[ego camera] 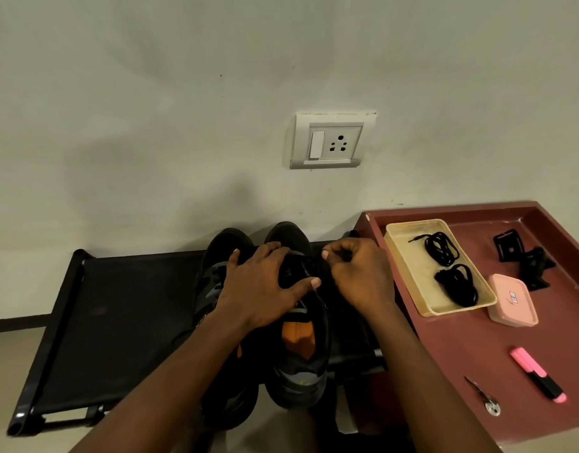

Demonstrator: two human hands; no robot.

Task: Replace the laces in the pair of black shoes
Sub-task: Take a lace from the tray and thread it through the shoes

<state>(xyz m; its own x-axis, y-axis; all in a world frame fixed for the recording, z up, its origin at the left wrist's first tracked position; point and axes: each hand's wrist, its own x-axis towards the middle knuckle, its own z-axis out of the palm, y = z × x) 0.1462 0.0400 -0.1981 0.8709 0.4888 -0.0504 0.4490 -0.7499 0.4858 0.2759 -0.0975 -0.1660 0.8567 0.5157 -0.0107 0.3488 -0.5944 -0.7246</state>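
Two black shoes stand side by side on a black rack, toes toward the wall: the left shoe (221, 256) and the right shoe (301, 364) with an orange insole. My left hand (262, 286) lies across the right shoe's tongue area, fingers spread and thumb pressing near the eyelets. My right hand (357, 276) has its fingers curled at the shoe's right edge, pinching what looks like its black lace; the lace itself is hard to make out. Two coiled black laces (442, 248) (458, 284) lie in a cream tray (409, 273) to the right.
The black rack (118, 315) stands against a white wall with a socket (330, 142). A maroon table (477, 348) on the right carries the tray, a pink lidded box (513, 300), a black clip mount (523, 258), a pink highlighter (538, 374) and a key (482, 395).
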